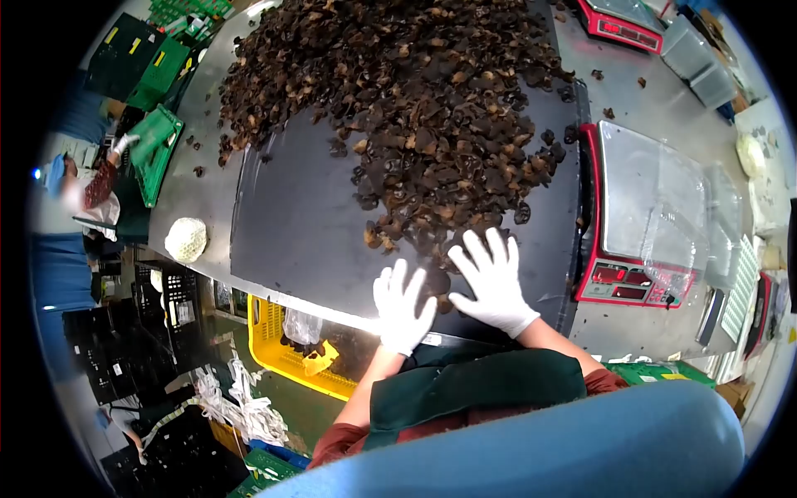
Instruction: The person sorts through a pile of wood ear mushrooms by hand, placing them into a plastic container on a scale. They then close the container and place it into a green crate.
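Observation:
A large heap of dark brown, curled pieces that look like wood ear mushrooms (432, 124) is spread over a black mat (299, 224) on the metal table. My left hand (404, 311), in a white glove, is at the near edge of the mat with its fingers apart. To its right, my right hand (496, 286), gloved too, lies palm down with fingers spread. Its fingertips are at the near edge of the heap. A few mushroom pieces (437, 284) lie between the two hands. Neither hand grips anything that I can see.
On the right stands a red scale (635, 191) with clear plastic containers (722, 216) beside it. Another red scale (623, 29) is farther back. A white netted ball (186, 240) sits at the table's left edge. Below is a yellow crate (266, 340). A person (91, 191) handles a green crate (155, 149).

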### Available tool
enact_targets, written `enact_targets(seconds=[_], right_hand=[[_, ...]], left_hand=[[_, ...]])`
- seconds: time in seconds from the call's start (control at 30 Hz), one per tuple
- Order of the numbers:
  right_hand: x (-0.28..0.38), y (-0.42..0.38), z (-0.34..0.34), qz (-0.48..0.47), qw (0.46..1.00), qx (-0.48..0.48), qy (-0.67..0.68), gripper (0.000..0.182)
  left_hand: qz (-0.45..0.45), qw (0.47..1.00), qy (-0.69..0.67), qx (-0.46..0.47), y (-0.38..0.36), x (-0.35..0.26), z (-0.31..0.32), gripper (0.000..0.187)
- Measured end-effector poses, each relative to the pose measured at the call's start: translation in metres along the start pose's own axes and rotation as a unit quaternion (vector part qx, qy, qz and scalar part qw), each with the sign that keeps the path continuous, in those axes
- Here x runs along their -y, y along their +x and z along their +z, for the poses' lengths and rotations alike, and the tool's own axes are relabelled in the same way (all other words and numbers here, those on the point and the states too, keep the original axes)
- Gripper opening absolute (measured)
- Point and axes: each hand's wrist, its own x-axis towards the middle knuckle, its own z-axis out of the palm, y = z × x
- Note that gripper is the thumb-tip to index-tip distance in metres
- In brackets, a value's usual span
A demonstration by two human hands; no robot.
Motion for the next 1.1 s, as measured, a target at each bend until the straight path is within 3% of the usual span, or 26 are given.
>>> enact_targets(seconds=[0.13,0.23,0.3,0.37,0.43,0.5,0.57,0.7,0.77,0.83,0.9,0.97,1.0,1.1], right_hand=[[0.009,-0.018,0.011,-0.081,0.994,0.047,0.052,0.056],[-0.002,-0.035,0.002,-0.095,0.992,0.054,0.07,0.047],[-0.007,-0.04,-0.007,-0.079,0.992,0.036,0.088,0.044],[-0.007,-0.035,-0.019,-0.04,0.992,-0.016,0.121,0.034],[-0.008,-0.03,-0.023,0.001,0.988,-0.073,0.138,0.03],[-0.015,-0.025,-0.025,0.008,0.984,-0.127,0.124,0.029],[-0.021,-0.022,-0.03,0.032,0.982,-0.145,0.113,0.026],[-0.03,-0.026,-0.045,0.067,0.978,-0.146,0.132,0.024],[-0.032,-0.029,-0.05,0.069,0.978,-0.15,0.127,0.023],[-0.036,-0.033,-0.048,0.074,0.974,-0.157,0.146,0.022],[-0.039,-0.032,-0.043,0.061,0.976,-0.165,0.125,0.024],[-0.037,-0.023,-0.04,0.04,0.981,-0.164,0.096,0.025],[-0.035,-0.017,-0.035,0.023,0.984,-0.164,0.064,0.028],[-0.028,-0.001,-0.02,0.023,0.995,-0.093,0.002,0.048]], left_hand=[[0.076,0.995,-0.07,0.012,-0.011,0.0,-0.004,0.046],[0.048,0.989,-0.126,-0.066,-0.008,0.009,-0.013,0.043],[0.02,0.982,-0.086,-0.166,0.008,0.021,-0.011,0.033],[-0.013,0.981,-0.038,-0.189,0.029,0.038,-0.012,0.032],[-0.074,0.985,-0.073,-0.14,0.054,0.037,-0.019,0.035],[-0.056,0.994,-0.021,-0.088,0.069,0.036,-0.017,0.034],[-0.042,0.993,0.011,-0.107,0.074,0.046,-0.002,0.028],[-0.104,0.976,-0.159,-0.106,0.065,0.053,-0.016,0.015],[-0.113,0.971,-0.148,-0.152,0.048,0.057,-0.036,0.015],[-0.161,0.946,-0.13,-0.248,0.018,0.093,-0.041,0.017],[-0.151,0.953,0.092,-0.246,-0.016,0.134,-0.068,0.021],[-0.274,0.901,0.233,-0.244,-0.03,0.14,-0.082,0.025],[-0.312,0.899,0.168,-0.257,-0.028,0.13,-0.09,0.028],[-0.206,0.926,0.209,-0.236,-0.013,0.098,-0.087,0.032]])
